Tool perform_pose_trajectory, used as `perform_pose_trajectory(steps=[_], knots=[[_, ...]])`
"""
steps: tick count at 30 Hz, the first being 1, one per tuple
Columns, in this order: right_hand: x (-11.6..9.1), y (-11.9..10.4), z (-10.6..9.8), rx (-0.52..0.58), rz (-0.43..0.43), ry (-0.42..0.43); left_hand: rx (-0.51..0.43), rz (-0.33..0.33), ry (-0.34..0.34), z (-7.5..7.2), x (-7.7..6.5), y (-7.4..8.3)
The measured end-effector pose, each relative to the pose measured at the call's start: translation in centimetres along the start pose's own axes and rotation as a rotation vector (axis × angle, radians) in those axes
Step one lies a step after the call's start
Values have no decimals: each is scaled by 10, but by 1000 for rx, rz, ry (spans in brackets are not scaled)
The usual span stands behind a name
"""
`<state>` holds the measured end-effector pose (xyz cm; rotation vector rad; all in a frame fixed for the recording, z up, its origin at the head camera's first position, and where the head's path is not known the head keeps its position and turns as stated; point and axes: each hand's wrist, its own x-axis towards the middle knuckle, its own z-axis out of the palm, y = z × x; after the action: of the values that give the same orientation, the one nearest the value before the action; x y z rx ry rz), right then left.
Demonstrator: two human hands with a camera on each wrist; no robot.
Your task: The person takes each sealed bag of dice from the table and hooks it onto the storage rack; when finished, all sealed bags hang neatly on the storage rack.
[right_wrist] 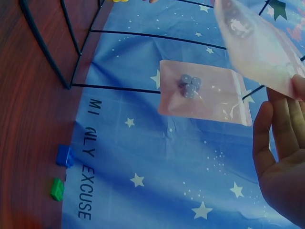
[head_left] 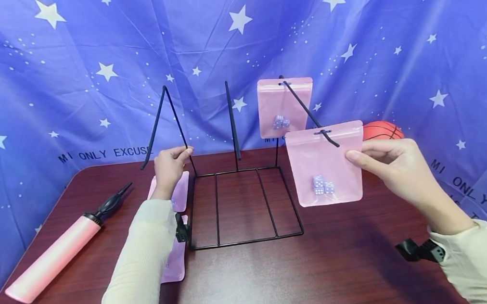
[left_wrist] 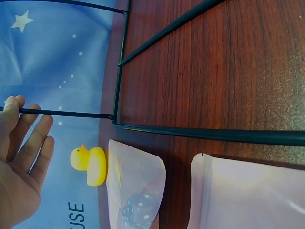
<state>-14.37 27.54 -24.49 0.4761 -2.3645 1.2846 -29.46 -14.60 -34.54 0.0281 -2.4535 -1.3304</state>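
Note:
My left hand [head_left: 171, 168] pinches the left upright of a black wire display rack [head_left: 247, 242] between thumb and index finger. In the left wrist view its other fingers spread loosely past the wire. My right hand [head_left: 401, 167] pinches the right edge of a pink zip bag [head_left: 327, 164] with pale purple dice [head_left: 318, 185] inside. The rack's right prong passes through this bag's hang hole close to the prong's tip. Farther back on the same prong hangs another pink dice bag [head_left: 267, 106]. The left and middle prongs carry no bags.
More pink bags [head_left: 173, 269] lie on the table left of the rack, partly behind my left arm. A pink hand pump [head_left: 54, 258] lies far left, and an orange ball [head_left: 382, 130] sits behind my right hand. A yellow rubber duck [left_wrist: 96, 164] and a blue block [right_wrist: 64, 156] stand near the curtain.

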Motion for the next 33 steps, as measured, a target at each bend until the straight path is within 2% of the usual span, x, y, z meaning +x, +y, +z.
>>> perform_pose_trajectory(steps=[12,23,33], knots=[[9,1,10,-22,13,7,-22,-10,-12,0,0,1],[21,4,16,5,64,14,-21,0,3,1,-1,-1],[32,8,21,16,106,32,-42,-9,-18,0,-1,0]])
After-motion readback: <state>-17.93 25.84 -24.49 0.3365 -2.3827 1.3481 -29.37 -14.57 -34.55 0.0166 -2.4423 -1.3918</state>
